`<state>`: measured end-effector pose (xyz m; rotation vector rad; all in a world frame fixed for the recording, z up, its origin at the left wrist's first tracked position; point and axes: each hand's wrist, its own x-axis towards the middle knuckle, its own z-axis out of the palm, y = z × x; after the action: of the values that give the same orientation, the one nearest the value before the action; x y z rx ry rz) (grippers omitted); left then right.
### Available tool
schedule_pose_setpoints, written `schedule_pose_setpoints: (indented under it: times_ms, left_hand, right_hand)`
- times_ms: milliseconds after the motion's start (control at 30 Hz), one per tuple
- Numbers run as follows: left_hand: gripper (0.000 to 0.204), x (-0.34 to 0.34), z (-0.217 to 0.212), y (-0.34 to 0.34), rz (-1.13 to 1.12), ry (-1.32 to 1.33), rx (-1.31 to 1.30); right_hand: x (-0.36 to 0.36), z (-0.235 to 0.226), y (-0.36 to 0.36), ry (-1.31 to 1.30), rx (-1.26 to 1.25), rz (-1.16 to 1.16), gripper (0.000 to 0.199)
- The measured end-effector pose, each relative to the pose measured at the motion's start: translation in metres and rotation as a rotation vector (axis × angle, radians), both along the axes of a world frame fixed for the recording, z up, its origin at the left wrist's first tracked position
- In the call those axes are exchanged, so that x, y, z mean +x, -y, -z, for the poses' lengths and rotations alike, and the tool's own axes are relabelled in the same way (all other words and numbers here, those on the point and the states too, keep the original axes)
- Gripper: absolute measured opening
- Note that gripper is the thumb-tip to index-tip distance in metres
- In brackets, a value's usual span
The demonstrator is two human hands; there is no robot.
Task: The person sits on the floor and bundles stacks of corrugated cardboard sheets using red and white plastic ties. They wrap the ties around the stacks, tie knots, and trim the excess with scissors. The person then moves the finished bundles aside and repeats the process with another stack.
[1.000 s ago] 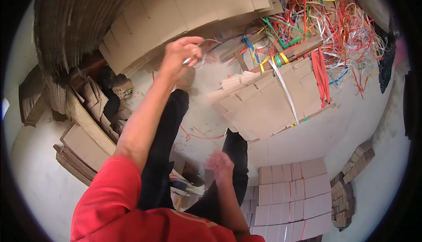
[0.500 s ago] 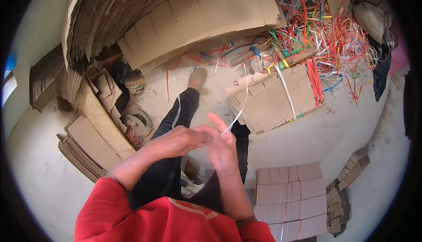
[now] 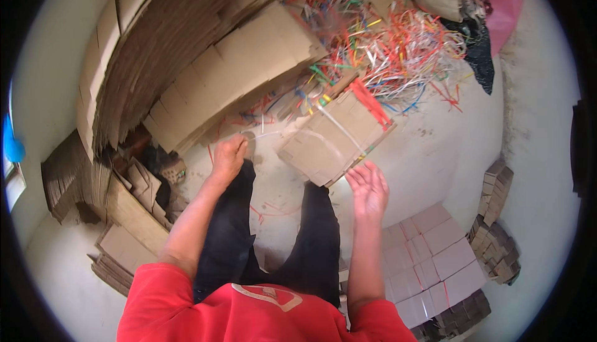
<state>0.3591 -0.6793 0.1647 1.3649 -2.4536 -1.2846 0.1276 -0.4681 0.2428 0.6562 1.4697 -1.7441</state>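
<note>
My left hand (image 3: 228, 155) is stretched out over my left leg, closed on one end of a thin white strap (image 3: 292, 132). The strap arcs rightward across a bundle of flat cardboard sheets (image 3: 333, 138) lying on the floor in front of me. My right hand (image 3: 368, 188) is held palm up to the right of my knee, fingers spread. The strap's far end runs close to its fingertips; whether it touches them I cannot tell. Black trouser legs (image 3: 233, 230) reach forward between the hands.
A tall leaning stack of cardboard sheets (image 3: 186, 62) fills the upper left. A tangle of coloured straps (image 3: 398, 50) lies behind the bundle. Rows of flattened small boxes (image 3: 435, 255) lie at the lower right, more cardboard stacks (image 3: 124, 217) at the left, and a pink bag (image 3: 505, 3) at the top right.
Half a second ago both hands met in front of my body. Now they are apart: the left has gone forward and left with the strap, the right has opened to the right.
</note>
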Motion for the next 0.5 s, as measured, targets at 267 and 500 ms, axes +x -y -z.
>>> schedule_pose_setpoints:
  times_ms: [267, 500]
  left_hand:
    - [0.048, -0.115, 0.014, 0.021, 0.303, 0.238, -0.056]
    - [0.070, -0.245, 0.046, -0.066, 0.308, -0.003, -0.169]
  right_hand:
    - [-0.078, 0.011, -0.085, -0.163, 0.413, -0.048, 0.021]
    - [-0.215, 0.154, 0.029, -0.193, 0.146, -0.480, 0.026]
